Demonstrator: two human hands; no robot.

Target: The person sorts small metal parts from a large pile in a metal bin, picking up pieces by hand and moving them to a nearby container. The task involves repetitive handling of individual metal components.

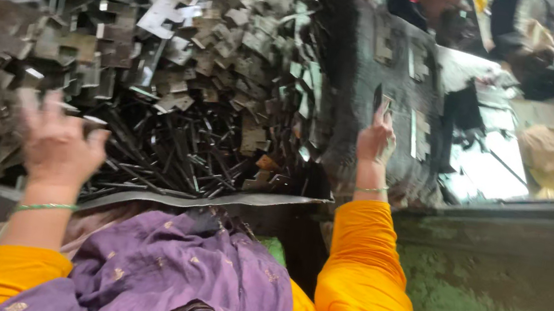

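Hundreds of thin stamped metal plates (184, 39), heaped loose from nine o'clock round to twelve, with a tangle of dark metal strips (175, 151) sunk in the middle of the heap. Left hand (58, 139) blurred at eight o'clock, fingers spread wide, holding nothing, hovering just above the near edge of the pile. Right hand (376, 137) raised at one o'clock, pinching one small dark plate (378, 97) upright between the fingertips, close against a grey padded surface (392, 70) with a few flat pieces lying on it.

Risks, as a judgement: bare skin beside sharp stamped edges, so a cut likely on any quick sweep through the heap; loose purple scarf (186, 273) hanging near the pile's rim (212, 201), apt to snag on a strip; light fingertip pinch, so the small plate liable to slip and vanish among the rest.

No proper bin visible; only a shallow curved rim at six o'clock fencing in the heap. Another person's hand (437, 2) at twelve o'clock, contents unclear.
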